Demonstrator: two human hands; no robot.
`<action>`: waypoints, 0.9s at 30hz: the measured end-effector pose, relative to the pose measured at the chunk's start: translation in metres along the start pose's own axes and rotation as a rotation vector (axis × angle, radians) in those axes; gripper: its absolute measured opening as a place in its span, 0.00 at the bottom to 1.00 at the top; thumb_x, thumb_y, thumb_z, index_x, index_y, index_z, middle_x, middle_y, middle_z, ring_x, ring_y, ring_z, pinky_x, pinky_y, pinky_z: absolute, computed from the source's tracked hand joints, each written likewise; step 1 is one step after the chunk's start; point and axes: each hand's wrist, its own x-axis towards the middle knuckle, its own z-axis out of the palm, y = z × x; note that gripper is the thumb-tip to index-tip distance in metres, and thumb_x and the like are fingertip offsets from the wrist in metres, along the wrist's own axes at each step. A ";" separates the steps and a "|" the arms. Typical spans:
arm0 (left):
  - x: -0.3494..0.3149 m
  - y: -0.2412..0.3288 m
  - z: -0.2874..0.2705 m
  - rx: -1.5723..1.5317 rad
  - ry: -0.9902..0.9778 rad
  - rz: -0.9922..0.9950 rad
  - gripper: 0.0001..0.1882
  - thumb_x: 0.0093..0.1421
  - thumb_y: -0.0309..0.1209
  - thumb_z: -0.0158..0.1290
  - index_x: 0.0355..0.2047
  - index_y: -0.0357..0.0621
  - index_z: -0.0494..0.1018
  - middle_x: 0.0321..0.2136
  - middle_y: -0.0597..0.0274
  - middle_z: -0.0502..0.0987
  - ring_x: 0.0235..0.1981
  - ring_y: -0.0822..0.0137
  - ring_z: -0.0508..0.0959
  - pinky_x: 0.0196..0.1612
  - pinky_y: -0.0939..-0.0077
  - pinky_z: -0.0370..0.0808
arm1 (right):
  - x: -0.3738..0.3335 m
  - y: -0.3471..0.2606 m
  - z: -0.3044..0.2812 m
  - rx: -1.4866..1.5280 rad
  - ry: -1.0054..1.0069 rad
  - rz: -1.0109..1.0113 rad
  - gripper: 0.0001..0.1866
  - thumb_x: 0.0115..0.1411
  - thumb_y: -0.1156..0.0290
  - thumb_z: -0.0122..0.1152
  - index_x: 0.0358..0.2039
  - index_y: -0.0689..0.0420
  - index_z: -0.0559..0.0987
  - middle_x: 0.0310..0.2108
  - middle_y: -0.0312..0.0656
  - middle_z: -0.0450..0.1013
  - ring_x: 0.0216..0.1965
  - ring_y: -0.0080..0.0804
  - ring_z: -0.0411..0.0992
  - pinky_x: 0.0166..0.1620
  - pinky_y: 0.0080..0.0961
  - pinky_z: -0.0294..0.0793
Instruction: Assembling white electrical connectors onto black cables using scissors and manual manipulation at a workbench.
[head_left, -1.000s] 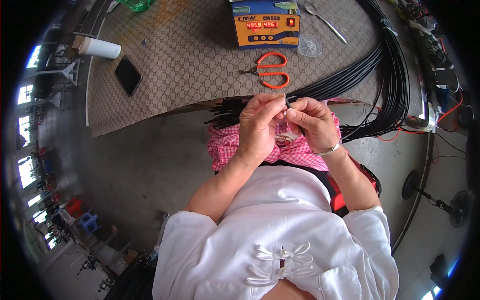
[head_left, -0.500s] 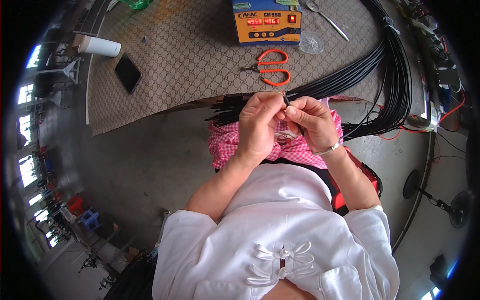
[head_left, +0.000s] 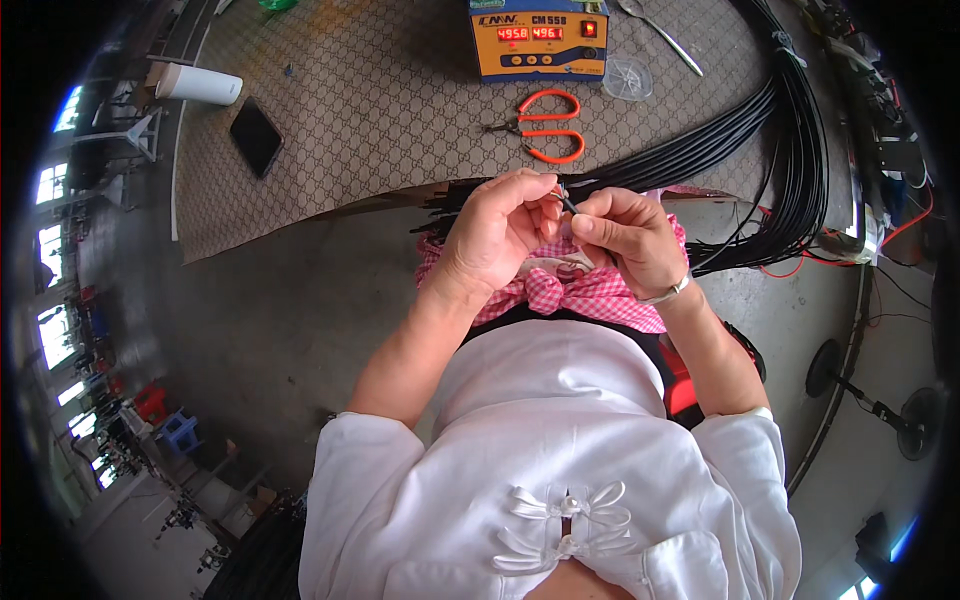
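A thin black cable [head_left: 570,206] is pinched between the thumb and fingers of my right hand [head_left: 637,240], just in front of the table's near edge. My left hand [head_left: 500,228] has its thumb and forefinger closed at the cable's upper end, where short thin wires seem to show; its other fingers are loosely curled. Beyond my hands, scissors [head_left: 550,130] with orange-red handles lie on the table with their handles spread. A thick bundle of black cables [head_left: 690,145] curves over the table on the right, its cut ends reaching behind my hands.
On the patterned table cover [head_left: 370,100] stand a blue and orange box [head_left: 540,50] with lit red displays, a clear dish [head_left: 628,78] and a metal spoon-like tool [head_left: 665,40]. A phone [head_left: 256,137] and white tumbler [head_left: 199,85] lie left. Pink checked cloth [head_left: 600,295] covers my lap.
My left hand has shifted slightly left and opened out more at the palm, its thumb and forefinger staying at the cable's end. My right hand keeps its pinch with little movement.
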 end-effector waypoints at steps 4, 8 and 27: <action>0.000 0.002 -0.003 -0.051 -0.013 -0.067 0.07 0.54 0.30 0.48 0.22 0.42 0.69 0.18 0.62 0.71 0.20 0.71 0.68 0.27 0.79 0.65 | 0.000 -0.001 0.001 -0.005 -0.009 -0.001 0.04 0.51 0.74 0.60 0.25 0.61 0.75 0.18 0.34 0.69 0.16 0.16 0.62 0.18 0.12 0.58; -0.001 0.003 -0.008 -0.093 -0.071 -0.120 0.07 0.55 0.31 0.48 0.25 0.41 0.71 0.19 0.62 0.73 0.21 0.71 0.69 0.27 0.79 0.66 | 0.001 0.000 0.001 -0.013 -0.023 -0.022 0.04 0.51 0.75 0.60 0.25 0.61 0.75 0.19 0.34 0.70 0.16 0.16 0.62 0.18 0.12 0.59; 0.000 -0.014 -0.015 -0.130 -0.228 0.068 0.08 0.59 0.32 0.46 0.34 0.40 0.70 0.27 0.65 0.73 0.27 0.75 0.71 0.34 0.82 0.69 | 0.004 0.000 0.002 0.021 0.048 -0.022 0.04 0.53 0.74 0.58 0.27 0.61 0.75 0.20 0.36 0.71 0.16 0.16 0.62 0.18 0.11 0.59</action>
